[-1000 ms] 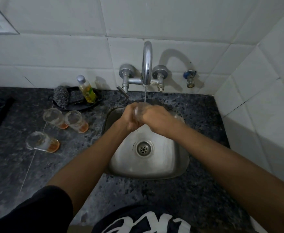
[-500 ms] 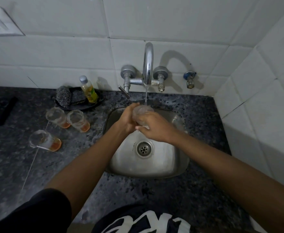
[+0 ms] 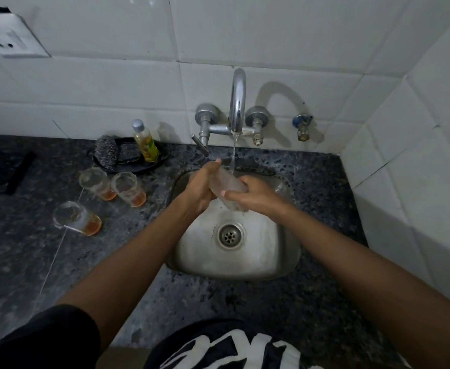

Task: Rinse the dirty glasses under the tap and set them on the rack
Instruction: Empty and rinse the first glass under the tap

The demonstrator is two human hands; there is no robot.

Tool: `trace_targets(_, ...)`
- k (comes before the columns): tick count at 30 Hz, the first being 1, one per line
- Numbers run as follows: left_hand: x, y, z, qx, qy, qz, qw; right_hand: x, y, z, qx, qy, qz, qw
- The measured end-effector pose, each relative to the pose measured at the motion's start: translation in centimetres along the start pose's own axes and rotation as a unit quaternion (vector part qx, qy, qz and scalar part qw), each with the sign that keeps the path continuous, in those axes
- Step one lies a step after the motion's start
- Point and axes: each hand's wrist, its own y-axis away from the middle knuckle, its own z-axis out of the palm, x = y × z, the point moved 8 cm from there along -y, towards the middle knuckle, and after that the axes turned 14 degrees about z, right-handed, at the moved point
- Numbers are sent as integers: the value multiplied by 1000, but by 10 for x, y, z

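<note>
A clear glass [image 3: 226, 189] lies tilted between both hands over the steel sink [image 3: 285, 259], its mouth up under the running stream from the tap [image 3: 237, 102]. My left hand [image 3: 201, 186] wraps the glass's upper left side. My right hand [image 3: 256, 194] grips its lower end from the right. Three dirty glasses with orange dregs stand on the counter to the left: two side by side [image 3: 96, 182] [image 3: 128, 188] and one nearer to me [image 3: 74, 218]. Another clear glass [image 3: 281, 186] seems to lie at the sink's back right, partly hidden.
A black dish [image 3: 160, 163] behind the glasses holds a steel scrubber [image 3: 108, 153] and a small yellow bottle [image 3: 145, 142]. A second valve [image 3: 302, 126] sticks out of the tiled wall on the right. The white tiled side wall closes in the right. A dark flat object [image 3: 3, 169] lies far left.
My hands have shifted apart along the glass, so more of it shows, and it now tilts with its mouth under the stream. The camera has tipped slightly.
</note>
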Motion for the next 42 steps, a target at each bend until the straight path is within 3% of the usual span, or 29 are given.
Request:
trace_targets(8,11,3,0,10,-21,39,999,10,-7,15,-58,-84,64,993)
trace_targets(16,50,-20,-23,119,-80,136,980,19,-16,22,-33,-171,67,982)
trace_targets(24,102,-49,-19,117,-313,278,901,11,-22,17,-37,-208,-6,977)
trace_targets(30,106,-47,-14,138,-412,306,847,3,-25,5,10,-186,-45,981)
trace_targets(33,104,-47,-14,143,-425,306,840,-2,-25,1,26,-169,-70,983)
trace_targets(42,107,-38,7,103,-537,333,768,-11,-26,-7,47,-123,-95,987)
